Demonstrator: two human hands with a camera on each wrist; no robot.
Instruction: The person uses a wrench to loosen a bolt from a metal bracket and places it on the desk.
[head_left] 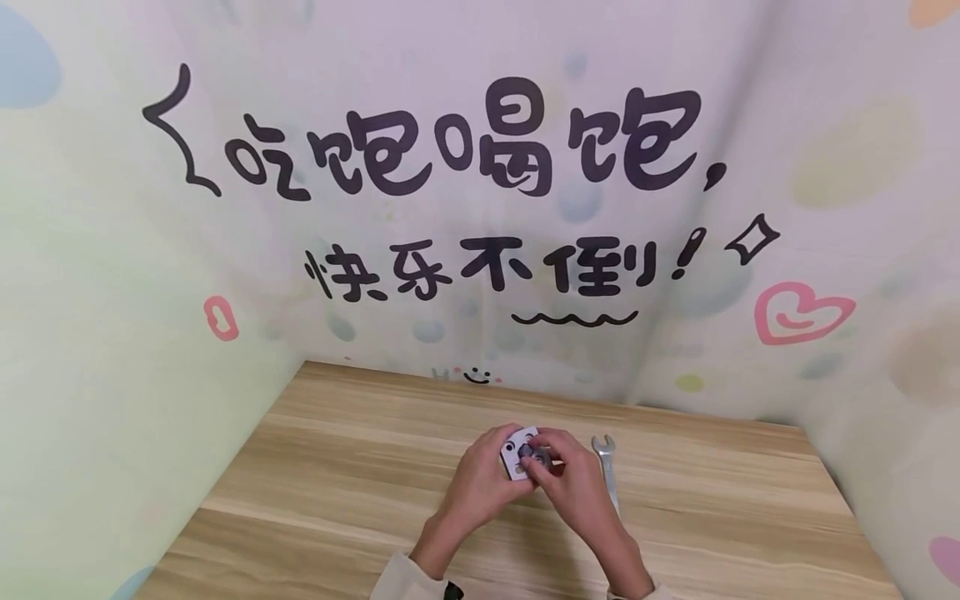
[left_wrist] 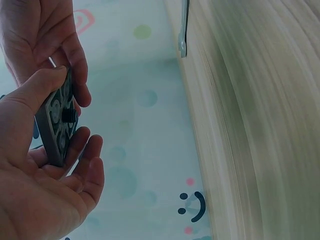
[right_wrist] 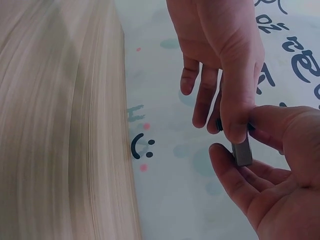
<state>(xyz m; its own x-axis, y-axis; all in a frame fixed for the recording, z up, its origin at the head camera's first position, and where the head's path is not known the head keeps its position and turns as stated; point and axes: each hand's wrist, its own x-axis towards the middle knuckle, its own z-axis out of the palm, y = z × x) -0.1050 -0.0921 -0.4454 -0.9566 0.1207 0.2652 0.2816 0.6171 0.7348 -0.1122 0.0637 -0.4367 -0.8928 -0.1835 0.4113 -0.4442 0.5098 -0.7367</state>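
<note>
The person is holding a small square metal plate (head_left: 517, 452) up off the wooden counter (head_left: 337, 483), roughly above its middle, and both hands are meeting on it. The left hand (head_left: 480, 483) is gripping the plate by its edges, thumb curled over the upper edge and fingers cupped beneath, as the left wrist view shows (left_wrist: 57, 125). The right hand (head_left: 566, 479) is pinching a small dark part (left_wrist: 70, 115) that is sitting in one of the plate's holes; from the right wrist view its thumb and forefinger are closing on it at the plate's top edge (right_wrist: 242, 150). The step in hand looks like seating or turning a small fastener in the plate by finger. The next move probably calls for a steady left-hand hold while the right fingers twist, keeping the part square to the hole so it is not cocking. The plate is being held on edge, tilted, with its perforated face turned toward the right hand and slightly upward; being nearly square, it has no clear long axis. A metal wrench (head_left: 607, 471) is lying on the counter just right of the hands, untouched, its open jaw end pointing toward the printed backdrop (head_left: 480, 208).
</note>
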